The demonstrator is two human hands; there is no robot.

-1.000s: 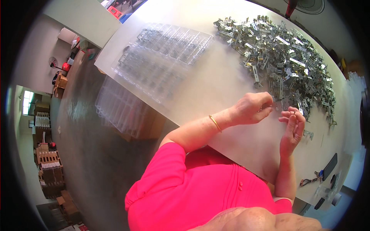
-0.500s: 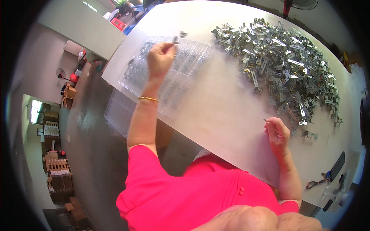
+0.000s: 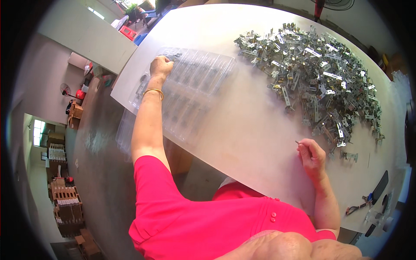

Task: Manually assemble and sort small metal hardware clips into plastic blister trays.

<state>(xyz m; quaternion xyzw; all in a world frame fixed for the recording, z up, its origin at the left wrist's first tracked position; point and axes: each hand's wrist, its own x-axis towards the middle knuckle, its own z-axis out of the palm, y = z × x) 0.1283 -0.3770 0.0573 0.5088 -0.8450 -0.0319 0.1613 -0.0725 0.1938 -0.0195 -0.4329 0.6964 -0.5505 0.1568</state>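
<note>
My left hand (image 3: 161, 67) is closed at the far left of a clear plastic tray (image 3: 223, 73). At its fingertips shows a small metal bracket (image 3: 175, 56), low over the tray's far-left compartments; whether it touches the tray I cannot tell. The tray has long ribbed compartments, several with grey metal parts in them. My right hand (image 3: 313, 158) stays above the table's near right part, fingers pinched round a thin rod-like piece (image 3: 297, 142). Only its short dark tip sticks out; the rest is hidden in the fingers.
A large heap of metal brackets (image 3: 320, 78) covers the table's far right. One loose bracket (image 3: 349, 156) lies beside my right hand. Pliers (image 3: 357, 208) and a flat black object (image 3: 380, 187) lie at the near right. More clear trays (image 3: 125, 136) sit below the table's left edge.
My left hand has moved left and slightly nearer with the bracket, which was held up above the tray before. My right hand has hardly moved.
</note>
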